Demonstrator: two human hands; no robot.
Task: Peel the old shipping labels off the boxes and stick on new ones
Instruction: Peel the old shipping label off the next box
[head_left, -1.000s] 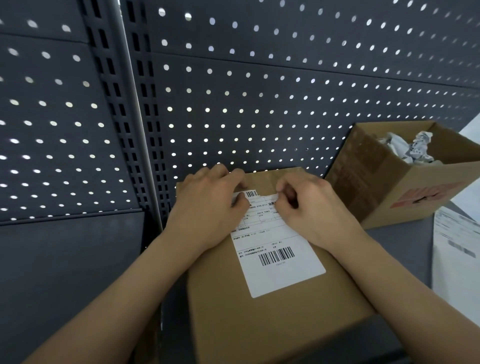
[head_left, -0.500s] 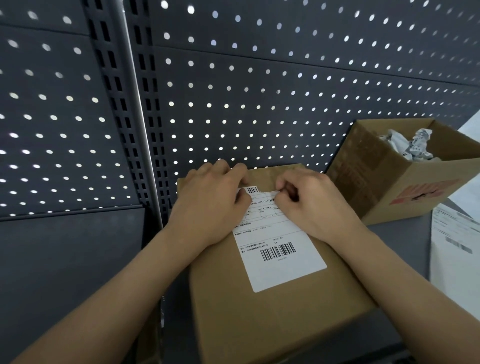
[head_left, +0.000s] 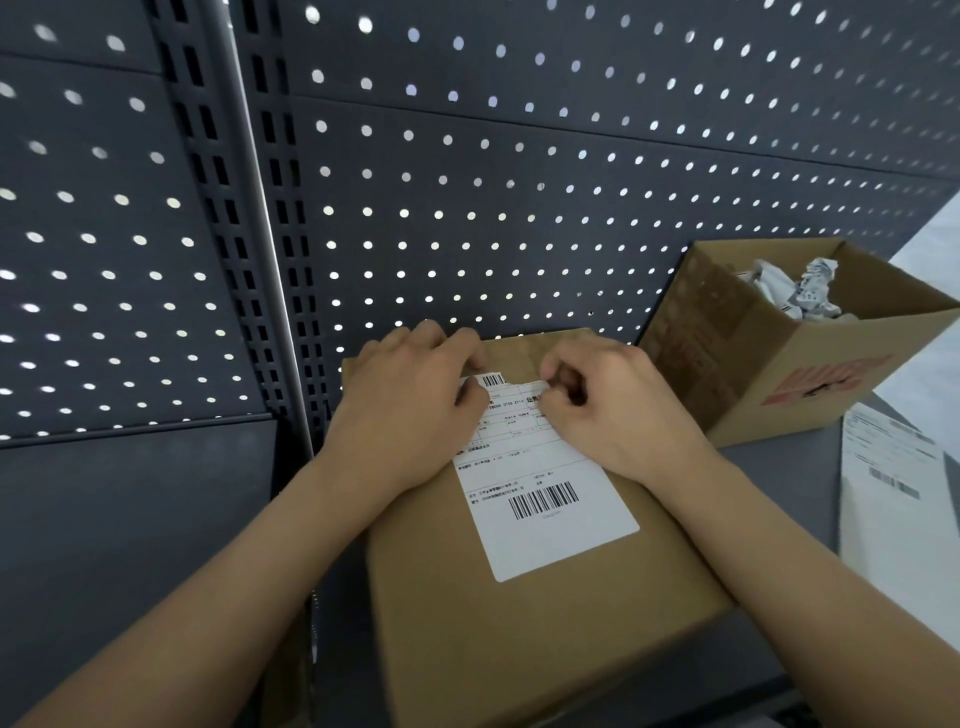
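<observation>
Closed cardboard box (head_left: 545, 623) sits nearest, on a grey shelf (head_left: 774, 483), top face up. White shipping label (head_left: 550, 499) is stuck on the top, skewed a bit clockwise. The big barcode sits at mid-label and the near end is blank. Near part of the label lies flat on the cardboard.

Both hands are at the far end of the label.
- Left hand (head_left: 410, 410): palm down on the box top at the far-left corner. Fingers lie relaxed toward the far edge, gripping nothing. Thumb touches the label's left edge by the small barcode.
- Right hand (head_left: 613, 410): fingers curled, thumb and forefinger pinching the label's far-right corner. That corner looks slightly lifted, but I can't tell how far.

To the right, a white sheet of printed labels (head_left: 893, 499) lies flat on the shelf.

Behind it, near the closed box's far-right corner, is an open cardboard box (head_left: 810, 384) with red print on its side. Crumpled white labels (head_left: 800, 291) sit inside.

At the back is a dark perforated panel (head_left: 519, 208), with a slotted upright (head_left: 234, 260) at left.
</observation>
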